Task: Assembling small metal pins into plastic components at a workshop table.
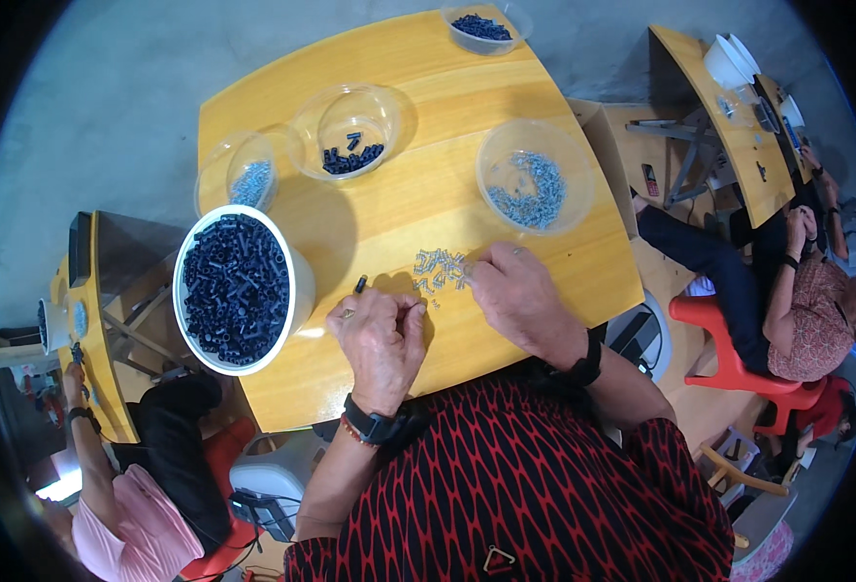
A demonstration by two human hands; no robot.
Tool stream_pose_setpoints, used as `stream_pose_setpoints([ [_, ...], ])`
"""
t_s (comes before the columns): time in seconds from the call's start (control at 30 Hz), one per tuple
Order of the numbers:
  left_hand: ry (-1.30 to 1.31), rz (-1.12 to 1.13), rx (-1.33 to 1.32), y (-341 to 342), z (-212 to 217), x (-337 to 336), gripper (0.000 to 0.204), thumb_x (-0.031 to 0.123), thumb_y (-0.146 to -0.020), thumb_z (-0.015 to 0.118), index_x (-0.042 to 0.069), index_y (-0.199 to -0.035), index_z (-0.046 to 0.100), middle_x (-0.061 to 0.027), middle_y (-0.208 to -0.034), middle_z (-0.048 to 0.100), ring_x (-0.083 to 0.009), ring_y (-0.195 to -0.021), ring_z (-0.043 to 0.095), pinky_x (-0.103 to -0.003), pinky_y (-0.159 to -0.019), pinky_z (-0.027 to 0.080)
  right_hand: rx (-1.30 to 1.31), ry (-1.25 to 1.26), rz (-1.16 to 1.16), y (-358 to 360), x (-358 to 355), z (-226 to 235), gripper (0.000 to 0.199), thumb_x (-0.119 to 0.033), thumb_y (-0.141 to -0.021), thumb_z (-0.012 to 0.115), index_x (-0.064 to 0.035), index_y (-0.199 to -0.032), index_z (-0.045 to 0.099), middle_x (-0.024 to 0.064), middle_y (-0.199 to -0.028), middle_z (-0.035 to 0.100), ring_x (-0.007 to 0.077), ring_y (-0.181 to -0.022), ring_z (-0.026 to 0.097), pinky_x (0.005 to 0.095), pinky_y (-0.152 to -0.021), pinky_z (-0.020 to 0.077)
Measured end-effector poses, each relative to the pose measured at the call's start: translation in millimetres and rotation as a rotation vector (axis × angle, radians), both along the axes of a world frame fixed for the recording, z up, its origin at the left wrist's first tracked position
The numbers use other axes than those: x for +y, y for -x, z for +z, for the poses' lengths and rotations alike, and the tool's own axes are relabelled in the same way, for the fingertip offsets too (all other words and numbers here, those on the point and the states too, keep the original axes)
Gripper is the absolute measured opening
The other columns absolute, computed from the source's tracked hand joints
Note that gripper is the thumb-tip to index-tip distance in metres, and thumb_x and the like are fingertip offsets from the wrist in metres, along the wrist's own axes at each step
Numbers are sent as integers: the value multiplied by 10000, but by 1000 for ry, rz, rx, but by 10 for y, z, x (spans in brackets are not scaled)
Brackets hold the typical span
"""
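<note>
My left hand (381,339) is closed low over the wooden table, thumb and forefinger pressed together. Just beyond its knuckles a short black tube (361,283) shows; whether the fingers hold it, I cannot tell. Opposite, my right hand (523,301) has its fingertips pinched at the right edge of a loose heap of small silver metal pieces (436,267). Its fingers hide whatever is between them. A white bucket (297,291) full of short black tubes stands left of my left hand. Beyond my right hand sits a clear round tub (491,145) with many small silver pieces.
Farther back on the table (418,107) stand a clear tub (316,107) with some black tubes, a smaller clear container (250,150) with silver pieces, and a clear bowl (457,41) of dark pieces at the far edge. People sit at other tables on both sides.
</note>
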State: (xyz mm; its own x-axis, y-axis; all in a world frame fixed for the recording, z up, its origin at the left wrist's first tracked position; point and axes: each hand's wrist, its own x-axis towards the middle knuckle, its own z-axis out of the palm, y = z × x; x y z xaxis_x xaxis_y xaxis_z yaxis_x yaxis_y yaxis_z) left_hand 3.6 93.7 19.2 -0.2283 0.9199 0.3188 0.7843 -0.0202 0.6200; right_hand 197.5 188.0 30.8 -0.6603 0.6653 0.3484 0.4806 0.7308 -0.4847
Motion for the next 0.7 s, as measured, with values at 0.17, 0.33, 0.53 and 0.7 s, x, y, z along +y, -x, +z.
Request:
stream_pose_setpoints([
  [0.17, 9, -19, 1, -85, 5, 41, 161, 76, -758, 805, 82, -866, 686, -53, -803, 658, -265, -811, 610, -417, -887, 369, 30, 9, -21, -21, -12, -21, 153, -15, -811, 683, -33, -959, 650, 112, -857, 568, 311, -785, 586, 420, -695, 463],
  [0.33, 41, 79, -46, -114, 45, 10, 282, 91, -744, 816, 64, -982, 669, -71, -830, 658, -280, -850, 607, -425, -889, 376, 34, 26, 1, -41, -97, 38, 100, -46, -832, 692, -39, -918, 643, 102, -864, 581, 301, -788, 591, 412, -699, 460],
  [0.53, 22, -12, 71, -119, -1, 47, 288, 82, -771, 788, 79, -1028, 657, -70, -878, 633, -285, -891, 586, -427, -879, 373, 63, 9, 31, -14, -112, -27, 89, -62, -838, 698, -37, -898, 636, 100, -863, 591, 298, -789, 593, 412, -703, 458],
  [0.7, 9, -26, 27, -108, 13, 26, 274, 84, -800, 768, 73, -1049, 655, -81, -926, 624, -288, -886, 573, -426, -883, 376, 120, 49, 15, -121, -101, -45, 107, -50, -843, 703, -25, -932, 650, 109, -903, 618, 313, -806, 605, 418, -698, 476],
])
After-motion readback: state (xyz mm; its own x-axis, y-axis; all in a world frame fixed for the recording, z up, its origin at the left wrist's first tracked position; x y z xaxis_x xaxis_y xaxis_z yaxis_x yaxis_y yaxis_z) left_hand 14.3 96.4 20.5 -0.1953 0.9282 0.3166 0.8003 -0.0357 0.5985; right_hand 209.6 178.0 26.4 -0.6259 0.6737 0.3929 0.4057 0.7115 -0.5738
